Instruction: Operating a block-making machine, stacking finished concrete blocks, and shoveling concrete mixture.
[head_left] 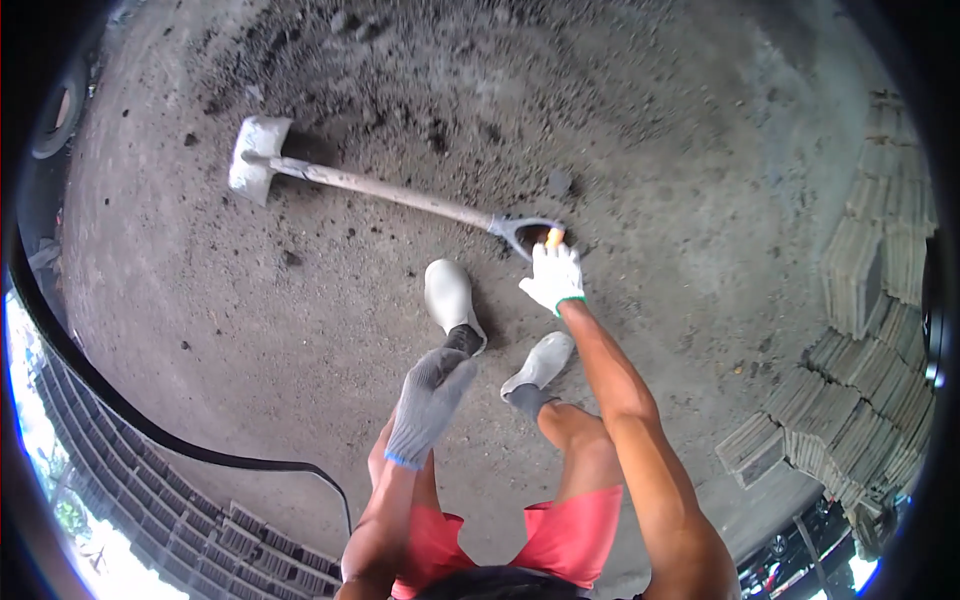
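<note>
A shovel [395,190] with a whitish blade [262,160] at the far left lies slanted across the ground, its wooden shaft running to a grey D-shaped handle with an orange grip [554,238]. My right hand [555,278], in a white glove with a green cuff, has its fingers bent around the near part of that grip. My left hand [432,400], in a grey glove with a blue cuff, hangs loosely in front of my left leg. Its fingers are stretched out, holding nothing.
Loose dark soil [430,80] and crumbs cover the ground beyond the shovel. Stacked grey tiles [855,400] stand at the right, and more stacks [190,500] at the lower left. A black hose-like line [200,452] curves along the left. My light boots [450,295] are between.
</note>
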